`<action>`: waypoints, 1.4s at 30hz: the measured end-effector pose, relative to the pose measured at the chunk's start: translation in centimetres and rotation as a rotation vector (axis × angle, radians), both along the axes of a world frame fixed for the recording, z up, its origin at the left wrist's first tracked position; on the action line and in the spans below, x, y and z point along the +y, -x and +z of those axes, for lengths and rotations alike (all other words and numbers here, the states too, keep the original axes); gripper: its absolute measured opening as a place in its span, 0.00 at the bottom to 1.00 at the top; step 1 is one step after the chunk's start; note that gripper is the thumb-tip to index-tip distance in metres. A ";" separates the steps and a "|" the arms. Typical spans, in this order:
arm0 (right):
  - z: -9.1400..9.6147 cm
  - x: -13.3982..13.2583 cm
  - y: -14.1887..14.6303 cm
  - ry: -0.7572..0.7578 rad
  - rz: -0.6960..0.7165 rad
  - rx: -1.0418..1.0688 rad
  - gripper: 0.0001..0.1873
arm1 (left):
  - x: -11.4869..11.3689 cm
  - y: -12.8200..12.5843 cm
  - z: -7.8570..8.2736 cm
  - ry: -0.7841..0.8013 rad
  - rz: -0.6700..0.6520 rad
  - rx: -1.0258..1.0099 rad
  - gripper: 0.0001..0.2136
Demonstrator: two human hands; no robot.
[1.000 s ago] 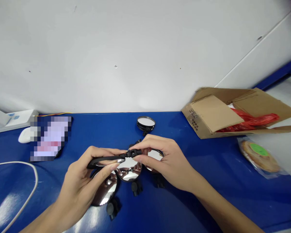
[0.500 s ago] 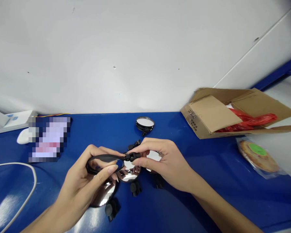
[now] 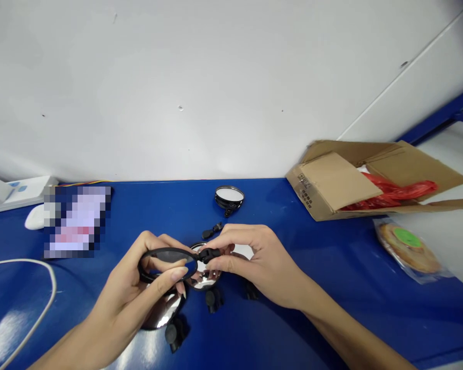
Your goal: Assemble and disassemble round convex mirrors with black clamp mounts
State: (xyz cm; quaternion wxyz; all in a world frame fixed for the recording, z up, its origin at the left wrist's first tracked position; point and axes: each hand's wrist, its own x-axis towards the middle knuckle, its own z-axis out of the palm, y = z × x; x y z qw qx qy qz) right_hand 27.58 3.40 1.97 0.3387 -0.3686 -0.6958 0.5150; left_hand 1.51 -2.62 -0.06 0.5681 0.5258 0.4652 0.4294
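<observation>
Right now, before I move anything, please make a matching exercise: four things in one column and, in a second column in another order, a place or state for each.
Things:
1. left hand
2. right hand
3. round mirror
4. red plastic bag

Places or states:
A. inside the open cardboard box
B. holding the black strap
C. lying on the blue table, beyond the hands
D. pinching the black clip

Pairs: 1-B, 2-D, 3-C, 4-A

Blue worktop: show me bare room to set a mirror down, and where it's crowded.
Bare blue worktop runs between the right hand and the wrapped round package, below the cardboard box. Another patch lies between the white cable and the left hand. It's crowded under both hands, where the round mirrors lie with their black mounts.
</observation>
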 end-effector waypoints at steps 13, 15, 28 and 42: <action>-0.2 -0.7 0.4 -0.266 -0.033 -0.083 0.07 | 0.1 -0.8 1.4 0.127 0.090 0.007 0.16; -0.8 -0.6 0.5 -0.429 -0.052 -0.094 0.09 | 0.3 -0.8 1.5 0.161 0.077 -0.028 0.16; -1.2 -0.9 0.6 -0.812 -0.066 -0.190 0.06 | 1.3 -0.7 1.6 0.276 0.050 -0.221 0.18; -1.6 -1.0 0.9 -0.813 -0.173 -0.111 0.05 | 2.5 1.5 -0.9 -0.100 -0.022 0.005 0.43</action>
